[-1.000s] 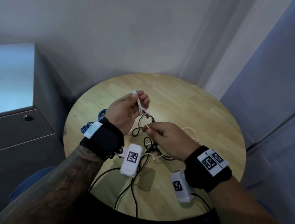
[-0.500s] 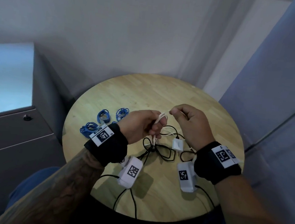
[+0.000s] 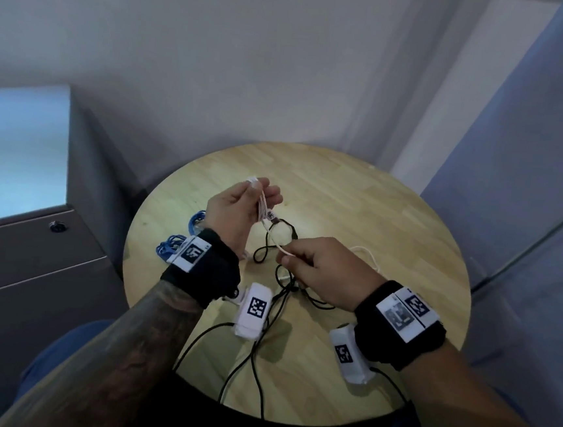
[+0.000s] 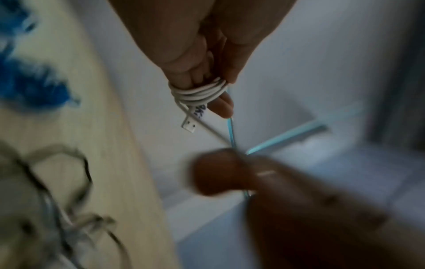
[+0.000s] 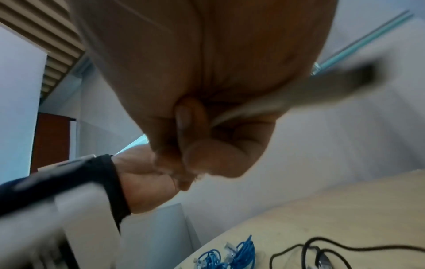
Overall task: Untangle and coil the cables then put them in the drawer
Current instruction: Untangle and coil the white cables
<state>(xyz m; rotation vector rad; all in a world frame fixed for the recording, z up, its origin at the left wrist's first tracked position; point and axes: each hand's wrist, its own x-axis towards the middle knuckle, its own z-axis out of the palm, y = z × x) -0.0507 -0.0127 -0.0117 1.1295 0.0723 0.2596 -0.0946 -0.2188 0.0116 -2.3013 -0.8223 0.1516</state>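
Observation:
My left hand (image 3: 240,206) is raised over the round wooden table (image 3: 358,220) with several turns of a white cable (image 4: 197,92) wound round its fingers; the white USB plug (image 4: 189,125) hangs below the coil. My right hand (image 3: 322,271) pinches the free run of the same white cable (image 3: 279,247) lower and to the right, with more of it trailing behind the wrist. A tangled black cable (image 3: 285,234) lies on the table beneath both hands. Coiled blue cables (image 3: 175,248) lie at the table's left edge, partly hidden by my left wrist.
A grey drawer cabinet (image 3: 31,259) with a round lock (image 3: 56,226) stands left of the table, its drawers closed. Black leads (image 3: 253,364) from the wrist cameras run over the table's near edge. A wall corner stands behind the table.
My left hand has lifted up and to the left with the white coil. My right hand has dropped down and nearer, drawing the white cable out between the two hands.

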